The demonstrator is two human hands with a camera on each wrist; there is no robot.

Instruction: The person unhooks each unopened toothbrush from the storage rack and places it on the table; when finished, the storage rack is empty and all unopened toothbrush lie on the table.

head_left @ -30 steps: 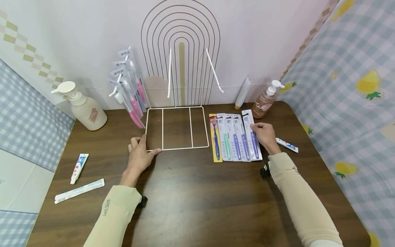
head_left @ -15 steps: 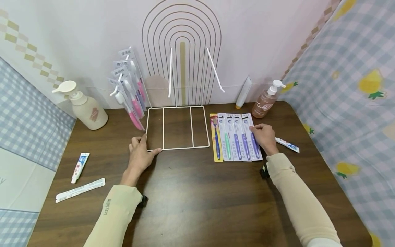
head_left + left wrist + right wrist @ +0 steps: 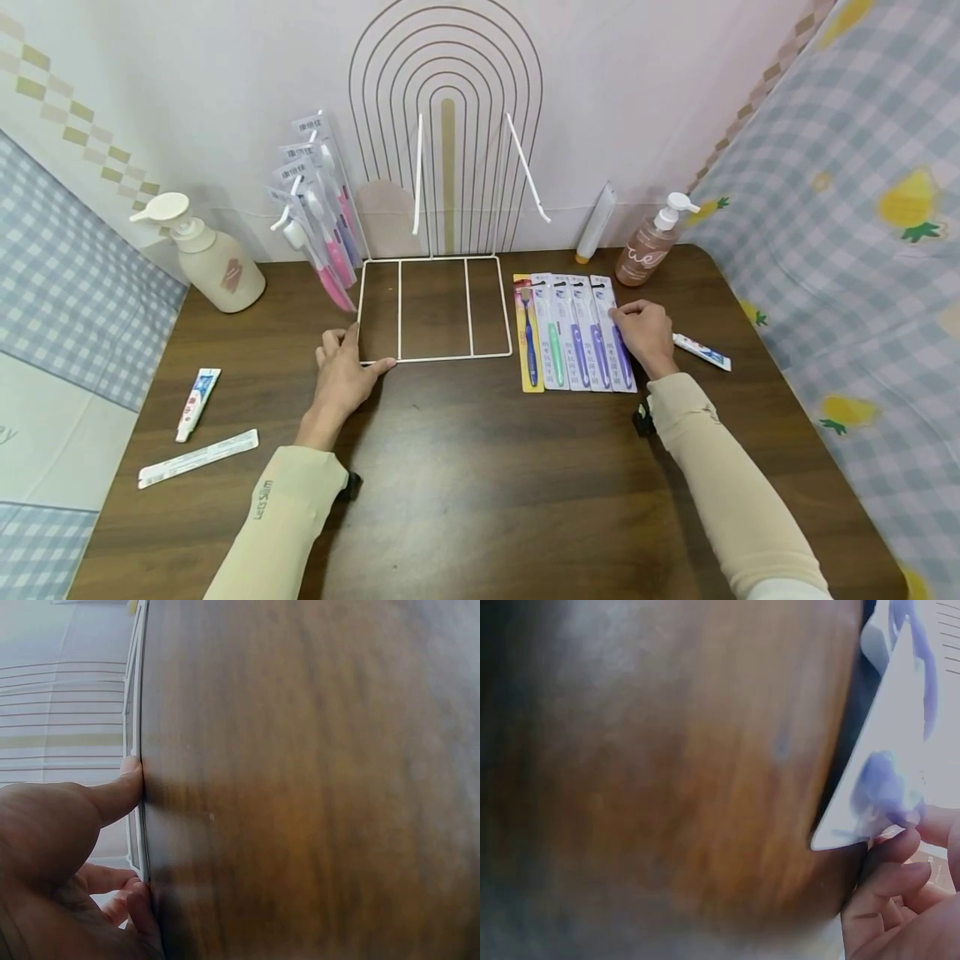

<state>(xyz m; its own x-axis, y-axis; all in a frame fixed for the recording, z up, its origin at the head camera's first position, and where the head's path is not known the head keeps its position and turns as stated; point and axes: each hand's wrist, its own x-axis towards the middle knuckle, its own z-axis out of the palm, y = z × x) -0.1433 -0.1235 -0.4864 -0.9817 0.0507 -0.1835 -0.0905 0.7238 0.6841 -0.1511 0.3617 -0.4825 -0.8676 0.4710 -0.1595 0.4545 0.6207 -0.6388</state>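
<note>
A white wire rack [image 3: 435, 359] stands at the back of the brown table [image 3: 480, 483], its flat base toward me. My left hand [image 3: 341, 375] lies at the base's front-left corner, thumb against the front wire and fingers along the side wire; the left wrist view shows the left hand [image 3: 60, 840] with its thumb touching the wire rack [image 3: 139, 712]. Several carded toothbrushes [image 3: 570, 333] lie in a row right of the base. My right hand [image 3: 641, 333] pinches the edge of the rightmost toothbrush pack [image 3: 609, 292]. In the right wrist view that pack [image 3: 889, 750] is raised slightly off the wood by the right hand [image 3: 900, 892].
Several more toothbrush packs [image 3: 318, 200] hang at the rack's left side; two bare white prongs [image 3: 417, 175] stick out. A cream pump bottle [image 3: 202, 254] stands back left, with a brown pump bottle [image 3: 648, 246] and white tube [image 3: 596, 225] back right. Small toothpaste tubes [image 3: 197, 402] [image 3: 701, 352] and a long box [image 3: 198, 458] lie about.
The rightmost toothbrush pack, slanted a second ago, now lies in line with the others under my right hand. My left hand stays at the rack corner.
</note>
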